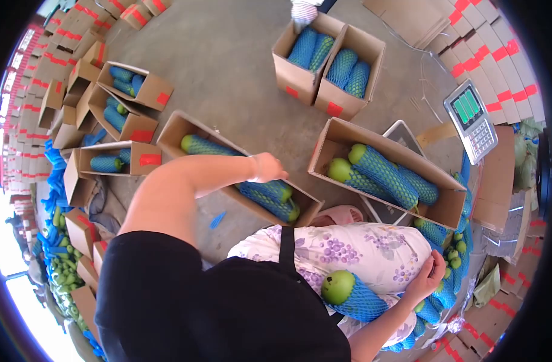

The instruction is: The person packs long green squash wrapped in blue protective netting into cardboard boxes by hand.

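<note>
My left hand (268,168) reaches over the far rim of a long open carton (312,211). Its fingers look curled; whatever lies beneath them is hidden. Inside that carton lie several green gourds (276,192) in blue net sleeves. Beside my right thigh hovers or rests my right hand (428,276), fingers loosely bent and apart, with nothing visible in them. A netted green gourd (339,286) lies across my lap, near my right forearm. In front of my knees, another carton (333,136) holds several netted gourds (384,175) and sits on a scale (402,136).
The scale's display (469,114) stands at right. Two cartons (342,108) of gourds stand ahead, with a person's sleeve (304,12) behind. Small filled cartons (137,127) are at left. More netted gourds (448,289) lie to my right. Taped boxes (493,54) line the edges.
</note>
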`<control>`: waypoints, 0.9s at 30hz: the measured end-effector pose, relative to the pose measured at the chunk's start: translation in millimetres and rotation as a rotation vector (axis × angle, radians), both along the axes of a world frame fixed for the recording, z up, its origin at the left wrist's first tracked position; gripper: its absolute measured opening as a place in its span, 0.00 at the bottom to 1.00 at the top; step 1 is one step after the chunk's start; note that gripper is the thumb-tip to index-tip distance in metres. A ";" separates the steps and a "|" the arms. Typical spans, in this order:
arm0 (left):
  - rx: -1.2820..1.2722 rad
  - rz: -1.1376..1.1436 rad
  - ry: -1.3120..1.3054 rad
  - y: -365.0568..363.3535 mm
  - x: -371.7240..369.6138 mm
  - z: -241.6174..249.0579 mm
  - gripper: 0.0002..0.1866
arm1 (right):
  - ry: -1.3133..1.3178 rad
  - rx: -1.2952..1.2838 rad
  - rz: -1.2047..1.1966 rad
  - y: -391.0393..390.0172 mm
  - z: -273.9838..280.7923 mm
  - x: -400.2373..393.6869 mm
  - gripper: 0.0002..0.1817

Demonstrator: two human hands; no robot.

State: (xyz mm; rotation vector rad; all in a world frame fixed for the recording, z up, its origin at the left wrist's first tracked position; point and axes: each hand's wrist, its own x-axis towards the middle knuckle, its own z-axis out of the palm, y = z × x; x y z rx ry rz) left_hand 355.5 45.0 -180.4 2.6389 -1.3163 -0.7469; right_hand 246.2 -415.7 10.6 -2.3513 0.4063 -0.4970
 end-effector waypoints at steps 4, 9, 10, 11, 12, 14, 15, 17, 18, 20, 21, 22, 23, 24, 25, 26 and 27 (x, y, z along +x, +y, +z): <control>0.171 -0.176 0.015 -44.4 47.2 26.8 0.08 | -0.020 0.000 -0.020 -1.6 0.2 -11.6 0.10; 0.192 -0.001 -0.065 -73.0 26.0 39.5 0.09 | -0.049 0.011 -0.032 -1.4 -2.4 -16.6 0.10; 0.145 0.074 -0.133 -77.4 15.8 40.0 0.09 | -0.059 0.009 -0.045 -2.6 -3.5 -17.8 0.10; -0.006 0.132 -0.196 -79.9 0.8 44.2 0.11 | -0.068 0.036 -0.041 -2.8 -5.1 -17.8 0.10; -0.169 0.234 -0.350 -82.6 -19.5 41.7 0.13 | -0.075 0.064 -0.033 -3.3 -5.8 -17.7 0.09; -0.303 0.209 -0.250 -92.9 -49.2 77.3 0.13 | -0.081 0.055 -0.029 -6.1 -6.1 -19.5 0.09; -0.383 0.257 -0.161 -100.3 -65.9 80.8 0.10 | -0.080 0.050 -0.019 -5.6 -7.0 -19.1 0.09; -0.488 0.456 0.382 -118.1 -81.5 77.2 0.10 | -0.083 0.063 -0.035 -3.2 -5.6 -17.6 0.09; -0.654 0.470 0.539 -133.4 -77.7 65.3 0.12 | -0.082 0.067 -0.044 -2.5 -6.5 -16.4 0.08; -0.836 0.510 0.733 -177.9 -74.2 31.1 0.16 | -0.092 0.072 -0.022 -3.9 -10.1 -15.0 0.09; -0.735 0.560 0.877 -203.9 -69.6 -9.2 0.19 | -0.101 0.066 -0.012 -6.1 -10.0 -16.3 0.09; -0.627 0.605 1.025 -221.7 -70.2 -45.0 0.22 | -0.089 0.064 -0.010 -7.8 -9.5 -17.9 0.08; -0.549 0.658 1.243 -222.5 -68.3 -54.7 0.25 | -0.075 0.054 -0.025 -9.2 -9.3 -20.9 0.08; -0.436 0.740 1.231 -222.0 -64.3 -42.2 0.28 | -0.083 0.094 -0.027 -10.1 -9.6 -22.5 0.08; -0.321 0.821 1.209 -219.4 -61.7 -29.1 0.32 | -0.093 0.138 -0.027 -10.3 -11.0 -22.6 0.08; -0.311 0.816 1.223 -215.9 -66.1 -33.5 0.32 | -0.098 0.144 -0.050 -9.2 -12.7 -22.9 0.08; -0.197 0.867 1.030 -210.5 -74.1 -38.8 0.36 | -0.076 0.145 -0.058 -9.8 -13.1 -22.8 0.08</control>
